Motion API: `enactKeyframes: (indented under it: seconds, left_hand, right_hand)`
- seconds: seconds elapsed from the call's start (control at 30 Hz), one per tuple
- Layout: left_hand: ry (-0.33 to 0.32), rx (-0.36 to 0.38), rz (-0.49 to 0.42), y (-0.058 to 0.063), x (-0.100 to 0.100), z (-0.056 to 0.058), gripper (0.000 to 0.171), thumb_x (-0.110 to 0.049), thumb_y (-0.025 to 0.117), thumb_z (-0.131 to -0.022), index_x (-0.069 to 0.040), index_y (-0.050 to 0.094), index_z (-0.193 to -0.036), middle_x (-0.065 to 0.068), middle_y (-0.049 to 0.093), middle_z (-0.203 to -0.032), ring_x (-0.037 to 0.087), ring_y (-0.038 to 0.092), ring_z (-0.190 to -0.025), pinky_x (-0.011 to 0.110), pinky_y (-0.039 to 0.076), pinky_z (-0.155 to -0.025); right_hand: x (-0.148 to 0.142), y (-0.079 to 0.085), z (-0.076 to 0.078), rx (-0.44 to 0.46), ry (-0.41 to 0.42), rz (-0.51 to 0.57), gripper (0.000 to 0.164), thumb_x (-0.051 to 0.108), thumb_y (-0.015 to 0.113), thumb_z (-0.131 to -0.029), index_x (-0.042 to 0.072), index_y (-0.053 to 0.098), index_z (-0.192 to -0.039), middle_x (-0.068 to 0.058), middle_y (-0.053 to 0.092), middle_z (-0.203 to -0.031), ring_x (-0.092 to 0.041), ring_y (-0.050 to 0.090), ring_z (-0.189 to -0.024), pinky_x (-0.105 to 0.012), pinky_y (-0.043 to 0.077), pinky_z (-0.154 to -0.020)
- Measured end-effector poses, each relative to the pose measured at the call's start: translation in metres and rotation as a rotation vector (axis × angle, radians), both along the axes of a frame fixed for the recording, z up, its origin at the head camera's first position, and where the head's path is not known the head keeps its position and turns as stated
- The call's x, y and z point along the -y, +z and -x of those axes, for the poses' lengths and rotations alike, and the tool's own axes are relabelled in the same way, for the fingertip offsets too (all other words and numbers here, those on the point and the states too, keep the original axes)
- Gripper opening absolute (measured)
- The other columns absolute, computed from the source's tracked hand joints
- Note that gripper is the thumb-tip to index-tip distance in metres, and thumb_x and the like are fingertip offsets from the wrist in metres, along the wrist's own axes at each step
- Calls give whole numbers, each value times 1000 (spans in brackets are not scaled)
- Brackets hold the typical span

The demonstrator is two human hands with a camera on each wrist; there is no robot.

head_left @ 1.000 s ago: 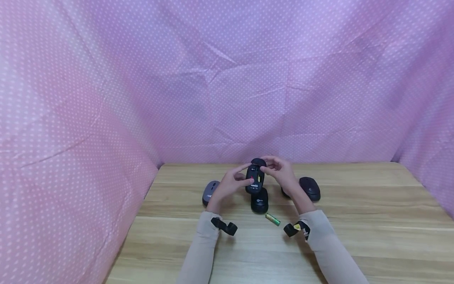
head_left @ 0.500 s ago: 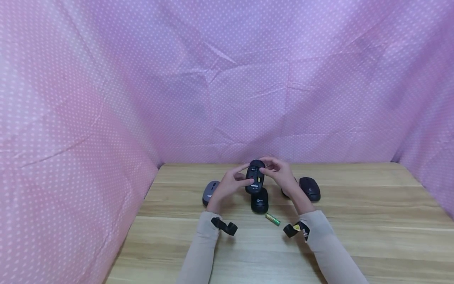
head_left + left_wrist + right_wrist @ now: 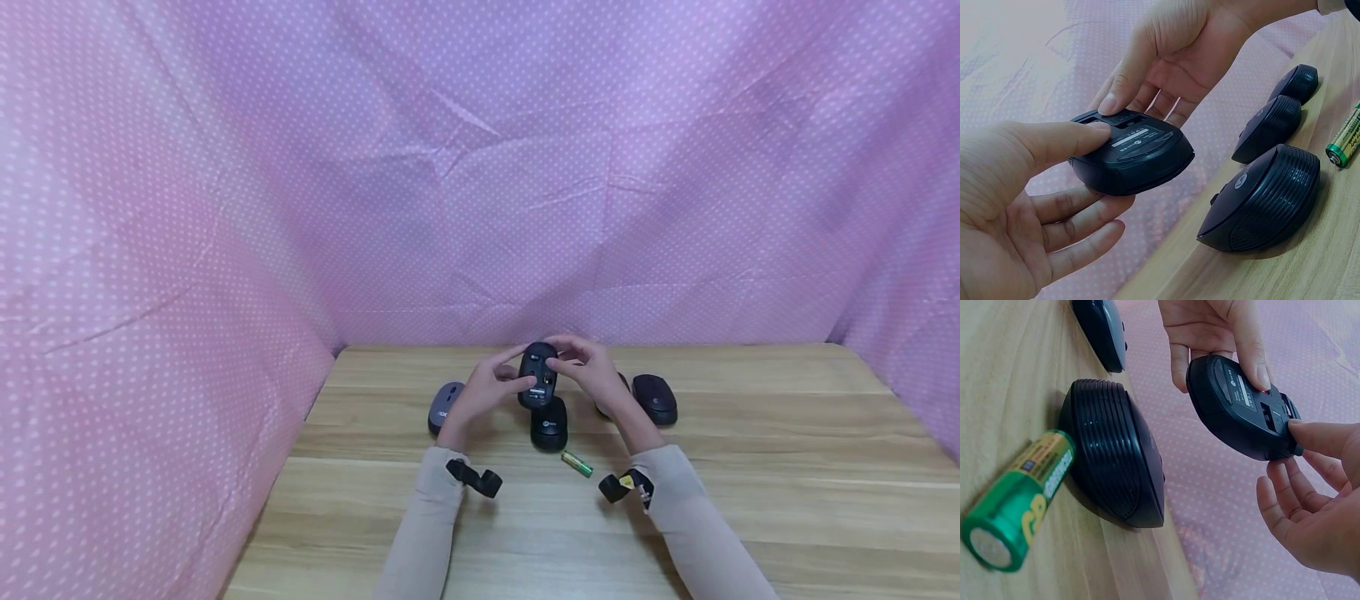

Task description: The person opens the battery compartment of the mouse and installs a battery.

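Left hand point(image 3: 491, 387) and right hand point(image 3: 592, 372) both pinch an upturned mouse point(image 3: 538, 375) raised over the far half of the table; looks mid-job.
Head: underside up, opening showing, so that part reads as not closed; green battery point(image 3: 577, 464) loose on the near side, not fitted in anything; second black mouse point(image 3: 550, 427) just below, grey mouse point(image 3: 445, 406) left, another black mouse point(image 3: 656, 398) right, none in hand. Left wrist: left thumb presses the underside, fingers part-curled beneath; right thumb at the far end. Right wrist: right thumb and fingers nip that end, other fingers loosely bent; a gap shows there, probably an unseated shell, hard to tell.
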State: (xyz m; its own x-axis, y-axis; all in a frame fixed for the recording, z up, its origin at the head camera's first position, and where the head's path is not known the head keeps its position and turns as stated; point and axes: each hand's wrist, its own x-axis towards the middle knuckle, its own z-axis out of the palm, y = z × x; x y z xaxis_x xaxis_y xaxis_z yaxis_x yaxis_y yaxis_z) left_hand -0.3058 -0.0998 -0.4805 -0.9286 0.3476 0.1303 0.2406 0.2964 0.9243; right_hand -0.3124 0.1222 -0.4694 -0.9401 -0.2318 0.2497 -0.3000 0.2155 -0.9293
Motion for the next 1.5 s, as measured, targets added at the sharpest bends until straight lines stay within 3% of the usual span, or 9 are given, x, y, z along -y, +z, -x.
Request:
enactKeyframes:
  seconds: [0.33, 0.63, 0.87, 1.17, 1.5]
  left_hand:
    - [7, -8, -21, 1, -1, 0, 58, -24, 75, -94, -28, 54, -148, 16, 75, -113, 21, 71, -103, 31, 56, -86]
    - [39, 13, -60, 1, -3, -2, 59, -25, 75, -94, -29, 53, -149, 17, 75, -113, 23, 70, -107, 36, 56, -91]
    - [42, 11, -63, 1, -3, -5, 59, -27, 74, -94, -30, 52, -149, 16, 73, -120, 26, 68, -113, 44, 55, -97]
    - [31, -6, -65, -1, -3, -5, 60, -25, 73, -95, -24, 51, -151, 17, 74, -115, 24, 70, -107, 37, 55, -91]
    - [43, 1, -58, 0, -3, -7, 59, -25, 75, -94, -29, 53, -149, 16, 74, -116, 24, 69, -109, 38, 54, -93]
  right_hand:
    - [1, 0, -2, 42, 11, 16, 39, 15, 69, -98, 7, 64, -136, -21, 66, -126, -26, 62, -108, -31, 53, -91]
    - [1, -2, -2, 140, 28, 42, 42, 23, 64, -102, 1, 60, -138, -20, 67, -123, -8, 66, -97, -51, 58, -95]
    - [0, -3, -2, 170, 35, 39, 42, 22, 63, -103, -1, 60, -137, -23, 67, -123, -10, 67, -96, -51, 58, -96]
    - [0, -2, -4, 181, 38, 42, 42, 23, 65, -101, 2, 61, -137, -20, 68, -123, -13, 66, -98, -53, 56, -98]
    - [1, -2, -6, 161, 36, 45, 42, 23, 66, -101, 2, 61, -137, -18, 68, -119, -12, 66, -96, -36, 61, -90]
